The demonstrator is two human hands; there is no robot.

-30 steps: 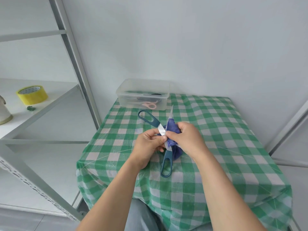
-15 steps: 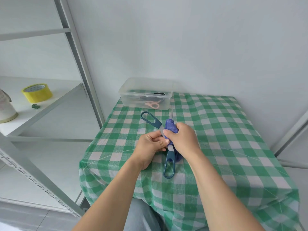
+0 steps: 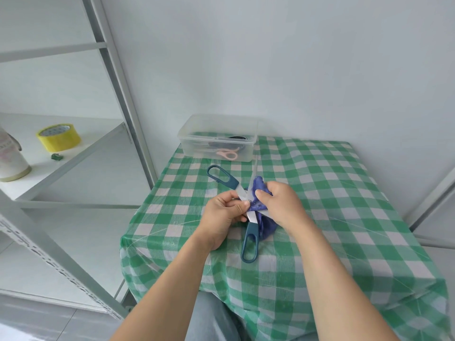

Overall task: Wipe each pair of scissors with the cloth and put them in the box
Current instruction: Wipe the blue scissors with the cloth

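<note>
Spanning near to far, a green checked table cover [image 3: 320,193] carries the clear box [image 3: 197,146] at its far edge, pink scissors [image 3: 227,153] inside. Nearer, at the middle, the teal-handled scissors [image 3: 251,232] stand spread in a cross. The left hand [image 3: 221,215] pinches them at the pivot; the right hand [image 3: 280,205] grips the soft blue cloth [image 3: 267,225] bunched round one blade. Stiff, light, sharp-edged, they are likely safest held by pivot or handles.
</note>
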